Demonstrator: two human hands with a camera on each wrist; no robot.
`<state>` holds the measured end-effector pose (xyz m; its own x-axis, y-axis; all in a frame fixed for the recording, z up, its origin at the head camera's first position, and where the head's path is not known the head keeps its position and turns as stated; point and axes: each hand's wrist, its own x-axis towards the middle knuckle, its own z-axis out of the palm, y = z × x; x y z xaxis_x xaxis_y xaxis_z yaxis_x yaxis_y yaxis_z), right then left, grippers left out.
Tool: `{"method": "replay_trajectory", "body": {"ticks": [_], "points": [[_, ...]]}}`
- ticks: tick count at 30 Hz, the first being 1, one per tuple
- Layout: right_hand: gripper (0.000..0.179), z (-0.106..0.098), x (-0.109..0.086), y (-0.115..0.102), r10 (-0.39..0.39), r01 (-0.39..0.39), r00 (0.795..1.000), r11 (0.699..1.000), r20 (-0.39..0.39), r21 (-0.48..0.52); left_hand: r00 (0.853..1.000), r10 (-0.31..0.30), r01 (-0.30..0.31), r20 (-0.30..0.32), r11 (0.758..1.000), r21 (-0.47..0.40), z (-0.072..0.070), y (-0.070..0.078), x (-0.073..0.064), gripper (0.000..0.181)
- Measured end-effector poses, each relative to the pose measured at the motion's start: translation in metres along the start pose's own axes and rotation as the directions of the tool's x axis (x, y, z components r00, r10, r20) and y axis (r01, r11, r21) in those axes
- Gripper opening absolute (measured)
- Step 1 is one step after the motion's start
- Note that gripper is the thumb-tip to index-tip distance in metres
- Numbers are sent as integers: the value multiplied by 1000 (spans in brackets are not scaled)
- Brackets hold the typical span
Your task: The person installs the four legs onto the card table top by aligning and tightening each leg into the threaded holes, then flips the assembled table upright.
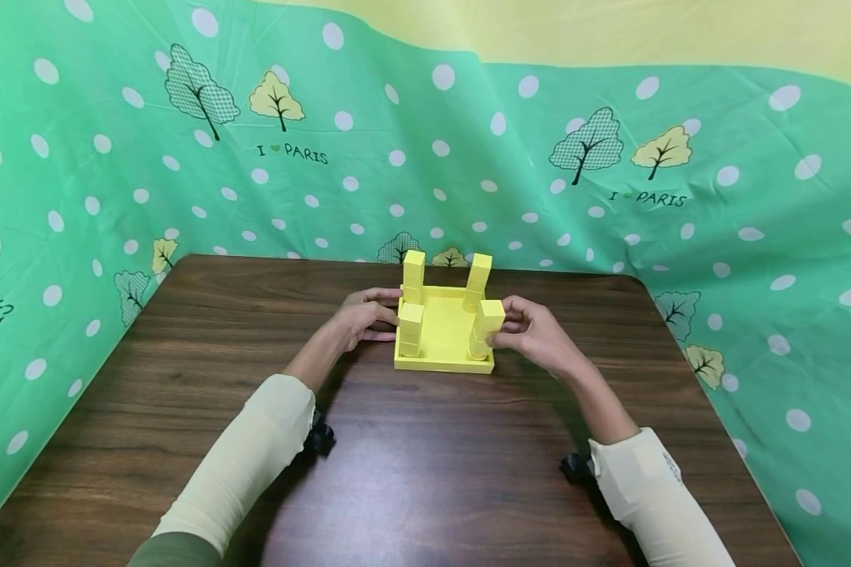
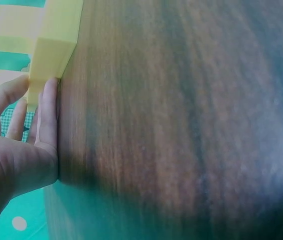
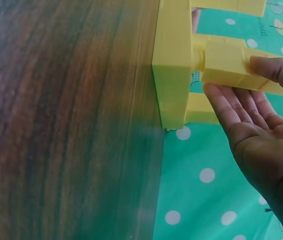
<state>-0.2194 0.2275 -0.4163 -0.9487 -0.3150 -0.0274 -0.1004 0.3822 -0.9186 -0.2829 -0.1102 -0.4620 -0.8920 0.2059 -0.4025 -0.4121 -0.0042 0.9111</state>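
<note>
A yellow square tray (image 1: 443, 367) with a low rim sits toward the far side of the table. A yellow post of stacked blocks rises at each of its corners. My right hand (image 1: 539, 335) pinches the near-right post (image 1: 492, 315), its thumb on one face and its fingers along the opposite one. In the right wrist view this block post (image 3: 226, 62) shows a narrow part at its foot, by the tray. Against the tray's left side rests my left hand (image 1: 360, 321), fingers extended. The left wrist view has its fingertips right at the tray's wall (image 2: 56, 57).
The other posts are the near-left post (image 1: 410, 329), the far-left post (image 1: 414, 276) and the far-right post (image 1: 478, 277), which leans a little. Behind the dark wooden table (image 1: 425, 472) hangs a green dotted curtain (image 1: 440, 102).
</note>
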Motion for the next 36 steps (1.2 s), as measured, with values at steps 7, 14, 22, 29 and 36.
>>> {"method": "replay_trajectory", "body": {"ticks": [7, 14, 22, 29, 36], "points": [[41, -1, 0, -2, -16, 17, 1000, 999, 11, -40, 1000, -4, 4, -10, 1000, 4, -1, 0, 1, 69], [59, -2, 0, -2, -57, 66, 997, 981, 53, -180, 1000, -6, 6, -14, 1000, 8, -1, 1, 1, 70], [49, 2, -1, 0, -64, 79, 994, 981, 86, -178, 1000, -6, 6, -14, 1000, 6, -2, 0, 1, 70], [50, 1, -2, -2, -64, 80, 989, 989, 135, -120, 1000, 0, 0, -12, 1000, 1, 0, 0, 2, 69], [58, -3, -4, -1, -55, 68, 982, 995, 181, -70, 1000, -2, 2, -16, 1000, 0, 1, 0, 0, 70]]}}
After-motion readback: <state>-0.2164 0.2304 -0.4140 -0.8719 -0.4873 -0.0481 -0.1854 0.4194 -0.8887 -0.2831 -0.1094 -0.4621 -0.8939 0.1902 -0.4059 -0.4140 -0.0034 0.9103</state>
